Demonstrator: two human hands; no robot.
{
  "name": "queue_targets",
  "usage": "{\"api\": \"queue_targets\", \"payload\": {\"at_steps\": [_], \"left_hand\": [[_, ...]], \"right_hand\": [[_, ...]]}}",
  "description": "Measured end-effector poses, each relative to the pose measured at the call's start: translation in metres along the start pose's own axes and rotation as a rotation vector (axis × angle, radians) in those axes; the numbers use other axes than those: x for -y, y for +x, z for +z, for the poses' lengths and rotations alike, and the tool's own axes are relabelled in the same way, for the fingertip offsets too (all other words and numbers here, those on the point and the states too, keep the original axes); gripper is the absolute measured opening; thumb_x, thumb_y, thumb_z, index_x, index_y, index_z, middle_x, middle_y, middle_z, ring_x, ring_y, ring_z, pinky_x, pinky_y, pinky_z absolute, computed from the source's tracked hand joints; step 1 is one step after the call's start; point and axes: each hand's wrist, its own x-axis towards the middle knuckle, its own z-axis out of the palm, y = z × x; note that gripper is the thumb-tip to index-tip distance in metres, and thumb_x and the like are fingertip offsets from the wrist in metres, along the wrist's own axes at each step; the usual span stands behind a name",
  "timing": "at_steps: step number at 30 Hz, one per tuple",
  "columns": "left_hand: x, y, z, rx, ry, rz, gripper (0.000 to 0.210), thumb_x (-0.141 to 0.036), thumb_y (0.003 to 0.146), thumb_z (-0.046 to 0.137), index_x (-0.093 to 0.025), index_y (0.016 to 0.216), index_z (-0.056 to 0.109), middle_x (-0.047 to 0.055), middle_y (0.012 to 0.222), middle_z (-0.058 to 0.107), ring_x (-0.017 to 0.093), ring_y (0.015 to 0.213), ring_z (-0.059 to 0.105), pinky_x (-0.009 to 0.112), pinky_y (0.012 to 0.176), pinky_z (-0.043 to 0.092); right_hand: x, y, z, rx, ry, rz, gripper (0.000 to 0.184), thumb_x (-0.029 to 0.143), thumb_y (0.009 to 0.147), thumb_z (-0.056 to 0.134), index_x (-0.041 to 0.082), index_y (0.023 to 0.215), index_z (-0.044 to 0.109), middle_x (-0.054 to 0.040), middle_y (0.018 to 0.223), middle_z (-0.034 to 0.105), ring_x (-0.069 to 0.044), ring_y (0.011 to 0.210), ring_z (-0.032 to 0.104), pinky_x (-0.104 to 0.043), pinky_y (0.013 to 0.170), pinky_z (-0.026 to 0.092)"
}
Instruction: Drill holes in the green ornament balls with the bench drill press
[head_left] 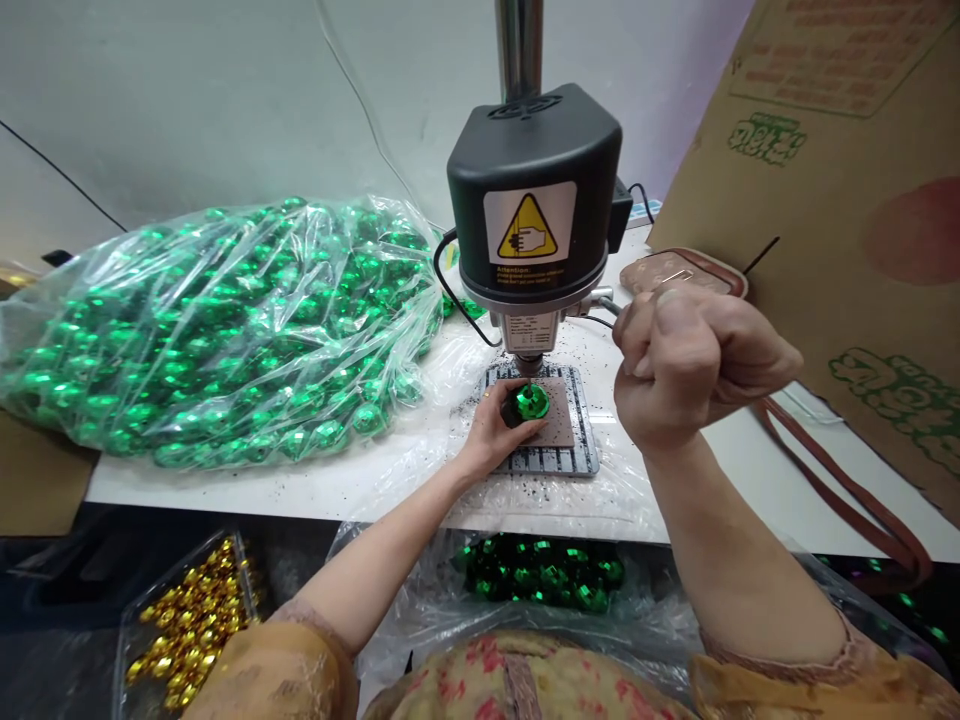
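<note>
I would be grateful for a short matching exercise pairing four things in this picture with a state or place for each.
1. Left hand
2. Right hand
3. Large plastic bag
4. Warning triangle

A. Yellow, on the black housing
B. Curled into a fist
C. On the table, filled with many shiny green balls
D. At the single green ball

Pairs: 1-D, 2-B, 3-C, 4-A
</note>
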Motion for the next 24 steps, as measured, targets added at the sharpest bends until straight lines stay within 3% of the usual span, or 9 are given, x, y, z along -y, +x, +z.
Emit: {"api": "queue_targets", "payload": {"at_steps": [12, 24], "left_hand": [[0.002, -0.001, 0.000, 0.001, 0.016, 0.014, 0.056, -0.037, 0.077, 0.087, -0.023, 0.126, 0.061, 0.010, 0.123, 0.067, 0.030, 0.117, 0.065, 0.050, 0.105, 0.052], [0.002, -0.001, 0.001, 0.005, -0.002, -0.001, 0.057, -0.037, 0.077, 0.087, -0.023, 0.126, 0.061, 0.010, 0.123, 0.066, 0.031, 0.120, 0.063, 0.051, 0.108, 0.050]], "right_hand": [[-0.003, -0.007, -0.010, 0.075, 0.020, -0.057, 0.050, 0.014, 0.085, 0.060, 0.018, 0.059, 0.018, 0.0057, 0.051, 0.021, -0.005, 0.040, 0.024, -0.027, 0.042, 0.016], [-0.008, -0.011, -0.014, 0.119, 0.061, -0.139, 0.048, 0.012, 0.084, 0.058, 0.018, 0.058, 0.019, 0.0070, 0.049, 0.023, -0.003, 0.039, 0.024, -0.025, 0.040, 0.024]]}}
